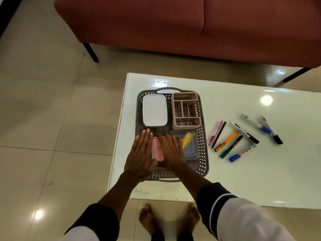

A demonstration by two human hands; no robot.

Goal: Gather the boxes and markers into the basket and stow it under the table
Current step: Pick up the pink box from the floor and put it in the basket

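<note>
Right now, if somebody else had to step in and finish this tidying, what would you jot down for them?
Hands: left hand and right hand lie flat, either side of the pink box, in the grey basket.
Done: white box, pink divided organizer and clear box are in the basket too.
Left: markers lie loose on the table, right of the basket. Put them in, then stow the basket underneath.

A red-brown sofa (173, 23) on thin black legs (90, 52) stands on the far side of a glossy white table (243, 180). The floor (43, 110) is pale, shiny tile with bright light spots reflected on it. Two bare feet (169, 220) stand at the table's near edge.
</note>
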